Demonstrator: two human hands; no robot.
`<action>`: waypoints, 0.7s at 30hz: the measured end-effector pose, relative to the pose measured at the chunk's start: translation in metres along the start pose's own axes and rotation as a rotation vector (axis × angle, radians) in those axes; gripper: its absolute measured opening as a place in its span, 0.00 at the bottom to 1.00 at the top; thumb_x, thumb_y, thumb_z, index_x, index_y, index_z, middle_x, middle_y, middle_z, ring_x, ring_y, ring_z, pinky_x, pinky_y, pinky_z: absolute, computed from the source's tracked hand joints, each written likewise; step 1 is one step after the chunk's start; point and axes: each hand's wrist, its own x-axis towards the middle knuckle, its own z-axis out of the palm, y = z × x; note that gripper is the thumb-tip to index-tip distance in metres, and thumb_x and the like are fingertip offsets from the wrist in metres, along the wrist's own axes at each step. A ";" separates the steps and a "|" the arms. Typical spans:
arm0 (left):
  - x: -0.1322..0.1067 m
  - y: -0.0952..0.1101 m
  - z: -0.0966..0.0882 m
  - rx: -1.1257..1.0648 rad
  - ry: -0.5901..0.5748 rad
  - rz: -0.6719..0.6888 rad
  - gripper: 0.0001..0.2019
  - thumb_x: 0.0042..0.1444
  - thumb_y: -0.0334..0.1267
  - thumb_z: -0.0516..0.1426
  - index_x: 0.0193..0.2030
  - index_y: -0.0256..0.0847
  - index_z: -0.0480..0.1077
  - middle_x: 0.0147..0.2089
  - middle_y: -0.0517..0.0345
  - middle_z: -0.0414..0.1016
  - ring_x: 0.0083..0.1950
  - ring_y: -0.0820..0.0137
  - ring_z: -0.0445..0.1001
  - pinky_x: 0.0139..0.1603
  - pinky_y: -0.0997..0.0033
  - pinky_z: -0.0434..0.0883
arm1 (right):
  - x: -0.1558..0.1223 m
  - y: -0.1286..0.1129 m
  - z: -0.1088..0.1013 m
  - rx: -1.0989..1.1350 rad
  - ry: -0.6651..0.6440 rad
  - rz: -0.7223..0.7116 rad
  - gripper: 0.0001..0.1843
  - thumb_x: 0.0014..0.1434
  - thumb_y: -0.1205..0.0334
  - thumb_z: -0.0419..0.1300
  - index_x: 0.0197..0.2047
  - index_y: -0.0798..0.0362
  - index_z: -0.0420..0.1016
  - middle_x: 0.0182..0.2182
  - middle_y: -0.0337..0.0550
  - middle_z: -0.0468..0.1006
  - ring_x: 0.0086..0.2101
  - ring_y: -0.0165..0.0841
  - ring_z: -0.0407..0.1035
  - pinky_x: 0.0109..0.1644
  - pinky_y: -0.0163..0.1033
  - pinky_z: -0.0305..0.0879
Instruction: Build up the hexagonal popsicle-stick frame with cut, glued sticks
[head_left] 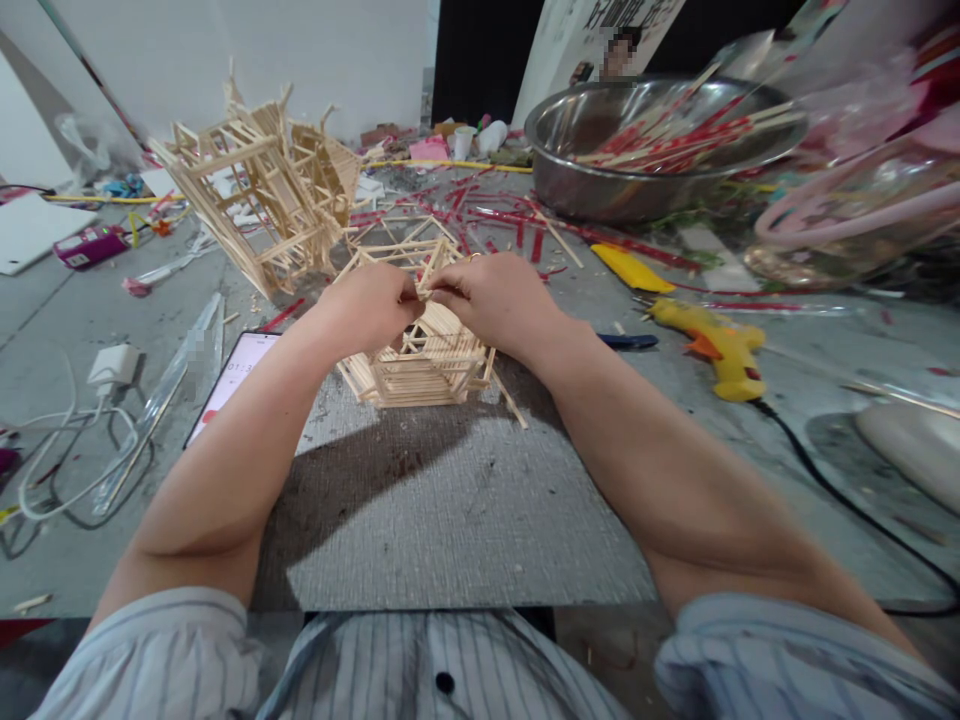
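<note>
A small model built of thin wooden sticks (424, 385) rests on the table in front of me, with a many-sided railing around a slatted floor. My left hand (371, 308) reaches over its left side, thumb and fingers pinched at the sticks in the middle. From the right, my right hand (499, 300) meets it there, its fingertips also closed on the model's sticks. The two sets of fingertips almost touch, and they hide the exact stick between them. One loose stick (511, 402) leans out at the model's lower right.
A taller stick building (262, 200) stands behind on the left. To the right lie a yellow glue gun (712, 345) with a black cord and a yellow packet (631, 268). A steel bowl (592, 195) holds red-wrapped sticks. A phone (238, 375) lies by my left forearm.
</note>
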 end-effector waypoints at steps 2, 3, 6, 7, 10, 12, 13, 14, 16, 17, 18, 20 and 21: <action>-0.002 0.000 0.000 -0.108 0.040 0.049 0.11 0.59 0.37 0.53 0.30 0.39 0.74 0.22 0.58 0.74 0.30 0.69 0.71 0.34 0.71 0.64 | 0.000 0.001 0.000 0.001 -0.002 -0.002 0.15 0.65 0.63 0.55 0.46 0.50 0.83 0.42 0.49 0.84 0.42 0.41 0.76 0.41 0.41 0.62; -0.002 0.000 0.000 -0.168 0.085 0.070 0.11 0.59 0.37 0.53 0.29 0.39 0.73 0.22 0.59 0.74 0.29 0.71 0.70 0.34 0.72 0.63 | 0.000 0.002 -0.001 0.007 0.004 -0.008 0.15 0.64 0.63 0.55 0.46 0.51 0.83 0.41 0.48 0.84 0.42 0.41 0.76 0.42 0.42 0.63; -0.003 0.000 0.003 -0.378 0.273 0.101 0.09 0.61 0.34 0.54 0.30 0.38 0.71 0.23 0.60 0.73 0.26 0.75 0.67 0.32 0.74 0.62 | -0.001 0.006 -0.009 0.060 0.074 -0.043 0.15 0.64 0.62 0.54 0.45 0.50 0.83 0.41 0.46 0.84 0.43 0.41 0.76 0.44 0.43 0.65; -0.003 0.000 0.003 -0.450 0.335 0.111 0.09 0.61 0.33 0.54 0.30 0.38 0.70 0.22 0.61 0.72 0.24 0.76 0.65 0.30 0.74 0.61 | -0.002 0.007 -0.014 0.082 0.102 -0.052 0.15 0.64 0.62 0.54 0.45 0.49 0.82 0.42 0.46 0.84 0.44 0.41 0.75 0.46 0.43 0.65; -0.005 0.007 0.002 -0.639 0.437 0.162 0.09 0.63 0.32 0.54 0.30 0.39 0.67 0.21 0.63 0.70 0.22 0.78 0.63 0.27 0.75 0.59 | -0.010 0.011 -0.038 0.106 0.146 -0.034 0.15 0.65 0.61 0.54 0.46 0.50 0.82 0.41 0.46 0.84 0.43 0.41 0.76 0.48 0.45 0.67; -0.009 0.015 -0.001 -0.741 0.441 0.201 0.10 0.64 0.33 0.54 0.30 0.40 0.65 0.21 0.64 0.68 0.20 0.79 0.62 0.26 0.75 0.58 | -0.020 0.015 -0.057 0.055 0.125 0.029 0.14 0.64 0.60 0.56 0.45 0.51 0.82 0.39 0.46 0.84 0.42 0.42 0.76 0.48 0.46 0.67; -0.011 0.020 -0.002 -0.783 0.431 0.215 0.10 0.65 0.34 0.54 0.30 0.40 0.64 0.20 0.65 0.67 0.19 0.80 0.62 0.25 0.76 0.57 | -0.026 0.017 -0.064 0.011 0.091 0.078 0.14 0.64 0.59 0.56 0.44 0.52 0.82 0.38 0.47 0.84 0.41 0.42 0.76 0.47 0.46 0.67; -0.015 0.024 -0.003 -0.820 0.416 0.226 0.10 0.66 0.34 0.54 0.31 0.40 0.64 0.20 0.66 0.66 0.19 0.81 0.61 0.25 0.76 0.56 | -0.033 0.021 -0.068 -0.047 0.038 0.144 0.14 0.64 0.58 0.56 0.43 0.53 0.82 0.38 0.49 0.83 0.41 0.43 0.76 0.47 0.46 0.67; -0.023 0.031 0.000 -0.887 0.379 0.245 0.10 0.67 0.35 0.54 0.32 0.40 0.64 0.21 0.67 0.63 0.18 0.82 0.59 0.24 0.77 0.55 | -0.050 0.029 -0.068 -0.174 -0.110 0.273 0.17 0.65 0.53 0.56 0.43 0.55 0.81 0.42 0.54 0.83 0.44 0.47 0.76 0.46 0.48 0.67; -0.027 0.033 0.004 -0.920 0.363 0.258 0.09 0.67 0.35 0.54 0.32 0.40 0.64 0.21 0.68 0.62 0.18 0.83 0.58 0.24 0.78 0.54 | -0.058 0.034 -0.062 -0.252 -0.197 0.360 0.19 0.65 0.50 0.56 0.43 0.56 0.81 0.43 0.57 0.82 0.46 0.50 0.75 0.46 0.49 0.67; -0.032 0.035 0.010 -0.952 0.349 0.267 0.09 0.66 0.34 0.54 0.32 0.40 0.64 0.21 0.68 0.61 0.18 0.83 0.56 0.23 0.78 0.53 | -0.067 0.039 -0.055 -0.301 -0.276 0.408 0.23 0.65 0.46 0.55 0.43 0.55 0.81 0.45 0.58 0.82 0.48 0.52 0.75 0.46 0.50 0.68; -0.042 0.037 0.023 -1.019 0.340 0.266 0.11 0.66 0.31 0.54 0.30 0.40 0.63 0.20 0.69 0.60 0.18 0.83 0.53 0.22 0.78 0.51 | -0.081 0.049 -0.035 -0.331 -0.450 0.480 0.28 0.64 0.39 0.53 0.44 0.56 0.81 0.48 0.61 0.81 0.50 0.55 0.74 0.46 0.51 0.69; -0.047 0.038 0.031 -1.044 0.332 0.233 0.11 0.65 0.29 0.53 0.30 0.40 0.63 0.20 0.68 0.60 0.19 0.83 0.53 0.21 0.78 0.51 | -0.087 0.053 -0.026 -0.329 -0.468 0.478 0.30 0.64 0.38 0.53 0.46 0.56 0.80 0.49 0.62 0.80 0.50 0.55 0.74 0.45 0.51 0.69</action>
